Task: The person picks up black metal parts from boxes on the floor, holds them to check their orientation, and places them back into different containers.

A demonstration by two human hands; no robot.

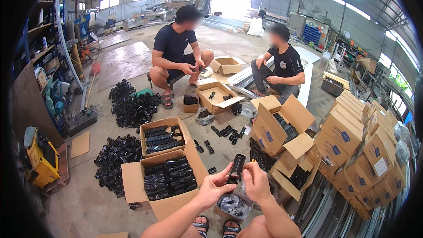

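My left hand (214,188) is closed around a glossy black tubular fitting (238,163), held upright in front of me. Close against its right side, my right hand (257,181) has its fingers pinched together; a small yellowish bit shows at the fingertips, too small to name. Below my hands sits a small box (224,213) with clear plastic bags of small parts. To the left, an open carton (164,202) is packed with rows of similar black fittings, and a second carton (143,143) behind it holds more in neat stacks.
Heaps of loose black fittings (115,161) lie on the floor at left. Two people (178,46) crouch ahead, handling black parts. Open cartons (264,134) stand at right, beside stacked closed boxes (339,132) and long metal profiles (317,207). A yellow machine (42,161) is at far left.
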